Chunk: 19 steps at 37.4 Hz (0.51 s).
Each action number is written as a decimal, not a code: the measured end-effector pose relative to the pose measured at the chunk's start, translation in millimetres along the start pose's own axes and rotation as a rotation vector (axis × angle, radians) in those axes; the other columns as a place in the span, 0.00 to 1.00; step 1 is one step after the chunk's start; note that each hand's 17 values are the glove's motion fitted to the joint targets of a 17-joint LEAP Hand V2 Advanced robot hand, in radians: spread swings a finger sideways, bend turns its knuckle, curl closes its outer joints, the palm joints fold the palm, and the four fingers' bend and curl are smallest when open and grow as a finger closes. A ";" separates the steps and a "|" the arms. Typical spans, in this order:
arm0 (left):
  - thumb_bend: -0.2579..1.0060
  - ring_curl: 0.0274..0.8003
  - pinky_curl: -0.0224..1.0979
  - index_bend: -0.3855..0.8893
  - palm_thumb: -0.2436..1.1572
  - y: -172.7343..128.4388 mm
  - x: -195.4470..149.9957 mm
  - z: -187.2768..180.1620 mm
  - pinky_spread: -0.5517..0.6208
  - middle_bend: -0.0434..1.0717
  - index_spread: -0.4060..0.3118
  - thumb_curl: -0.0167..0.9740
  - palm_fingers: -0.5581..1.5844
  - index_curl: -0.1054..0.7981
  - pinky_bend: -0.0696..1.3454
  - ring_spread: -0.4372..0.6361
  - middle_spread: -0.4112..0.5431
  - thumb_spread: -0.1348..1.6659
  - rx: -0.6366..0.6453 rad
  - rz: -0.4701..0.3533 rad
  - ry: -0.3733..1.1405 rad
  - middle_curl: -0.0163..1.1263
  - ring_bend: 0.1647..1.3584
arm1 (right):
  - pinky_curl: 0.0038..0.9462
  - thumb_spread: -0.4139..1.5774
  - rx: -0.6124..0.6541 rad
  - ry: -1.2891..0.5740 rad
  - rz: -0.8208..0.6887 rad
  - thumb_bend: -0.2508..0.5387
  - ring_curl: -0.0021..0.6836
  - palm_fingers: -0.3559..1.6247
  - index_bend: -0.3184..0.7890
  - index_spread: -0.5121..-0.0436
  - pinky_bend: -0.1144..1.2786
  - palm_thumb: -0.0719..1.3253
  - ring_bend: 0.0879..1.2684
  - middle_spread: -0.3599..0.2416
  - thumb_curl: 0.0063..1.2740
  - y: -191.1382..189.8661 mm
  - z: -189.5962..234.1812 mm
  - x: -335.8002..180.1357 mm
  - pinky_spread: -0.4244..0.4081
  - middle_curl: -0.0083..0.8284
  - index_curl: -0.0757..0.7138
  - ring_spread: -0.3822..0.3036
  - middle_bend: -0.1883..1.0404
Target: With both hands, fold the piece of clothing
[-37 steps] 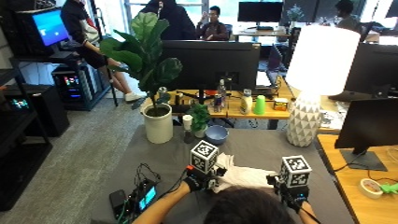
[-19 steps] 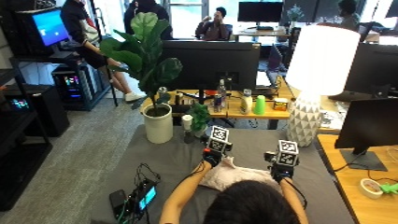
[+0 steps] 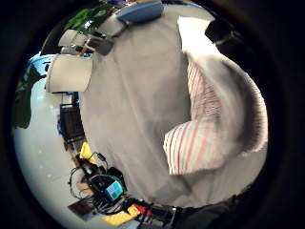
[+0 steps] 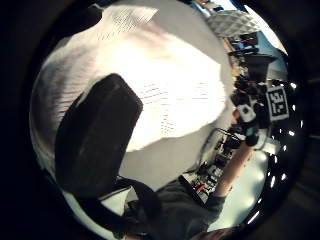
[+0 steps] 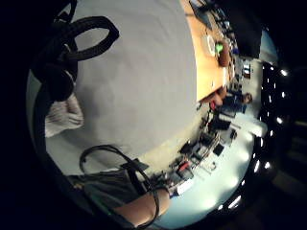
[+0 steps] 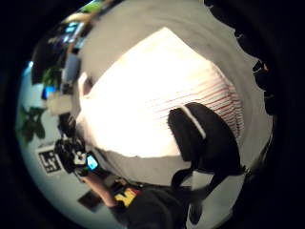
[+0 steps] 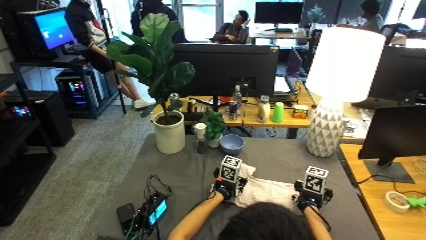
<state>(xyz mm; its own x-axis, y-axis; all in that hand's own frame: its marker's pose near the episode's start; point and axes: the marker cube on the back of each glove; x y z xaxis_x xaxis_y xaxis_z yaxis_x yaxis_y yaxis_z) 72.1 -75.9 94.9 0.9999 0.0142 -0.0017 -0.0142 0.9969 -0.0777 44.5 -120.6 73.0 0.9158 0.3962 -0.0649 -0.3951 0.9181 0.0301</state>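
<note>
A white garment with thin red stripes (image 7: 267, 193) lies bunched on the grey table (image 7: 180, 175), just ahead of the person's head. My left hand (image 7: 226, 188) holds its left edge and my right hand (image 7: 311, 196) holds its right edge. In the left thumb side palm view a black thumb (image 4: 95, 135) lies over the striped cloth (image 4: 165, 75). The right thumb side palm view shows the same: a thumb (image 6: 205, 138) pressed onto the cloth (image 6: 143, 105). Beside the left palm, a fold of the garment (image 3: 209, 143) hangs raised above the table. A bit of cloth (image 5: 62, 115) shows by the right palm.
At the table's far side stand a potted plant (image 7: 169, 137), a small plant (image 7: 213, 127), a blue bowl (image 7: 231, 144) and a white lamp (image 7: 324, 135). A device with cables (image 7: 143, 212) lies at the front left. A monitor base (image 7: 383, 172) stands on the wooden desk at right.
Both hands went away from the person with the garment, then came back toward the person to about where they were a second ago. The cloth still lies between them.
</note>
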 end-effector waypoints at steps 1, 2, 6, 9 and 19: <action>0.16 0.45 0.35 0.45 0.28 0.3 3.4 11.4 0.49 0.14 0.37 0.23 0.43 0.57 0.34 0.39 0.38 0.77 -0.022 -0.002 -0.020 0.28 0.30 | 0.50 0.83 -0.024 0.013 0.048 0.24 0.70 0.54 0.20 0.41 0.64 0.58 0.57 0.47 0.21 -1.9 13.1 7.9 0.31 0.51 0.26 0.33 0.28; 0.16 0.46 0.35 0.44 0.27 0.1 5.5 22.5 0.51 0.14 0.37 0.23 0.42 0.57 0.34 0.40 0.39 0.77 -0.041 -0.014 -0.045 0.28 0.30 | 0.50 0.83 -0.044 0.023 0.095 0.24 0.70 0.53 0.20 0.41 0.65 0.56 0.58 0.48 0.20 -3.2 26.1 15.7 0.31 0.51 0.24 0.33 0.28; 0.17 0.44 0.34 0.44 0.22 0.6 -2.8 55.1 0.57 0.15 0.39 0.21 0.40 0.57 0.33 0.45 0.41 0.77 -0.144 -0.111 -0.075 0.26 0.30 | 0.50 0.83 -0.082 0.012 0.170 0.25 0.69 0.52 0.23 0.42 0.70 0.49 0.60 0.50 0.18 -4.4 61.7 22.5 0.31 0.50 0.18 0.34 0.30; 0.18 0.43 0.34 0.42 0.19 1.5 -6.4 67.4 0.62 0.15 0.41 0.20 0.34 0.56 0.33 0.50 0.45 0.78 -0.191 -0.132 -0.015 0.25 0.28 | 0.50 0.83 -0.066 -0.012 0.186 0.26 0.66 0.49 0.31 0.46 0.68 0.45 0.53 0.52 0.17 -1.9 74.8 18.8 0.33 0.52 0.19 0.40 0.33; 0.20 0.39 0.32 0.44 0.17 -1.4 -7.8 67.8 0.73 0.16 0.43 0.18 0.29 0.54 0.32 0.60 0.51 0.81 -0.193 -0.150 -0.007 0.23 0.28 | 0.45 0.85 0.184 -0.044 0.153 0.34 0.60 0.61 0.40 0.59 0.62 0.51 0.45 0.54 0.19 -8.6 96.5 3.7 0.32 0.53 0.29 0.42 0.37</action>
<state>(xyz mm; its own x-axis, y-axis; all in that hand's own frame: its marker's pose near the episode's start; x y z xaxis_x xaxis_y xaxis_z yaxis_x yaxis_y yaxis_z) 64.4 -72.1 162.6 0.9908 -0.1318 0.0307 0.1352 0.9544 -0.2661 58.2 -127.2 168.7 0.8503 0.5263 -0.0026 -0.5131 0.8301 0.2180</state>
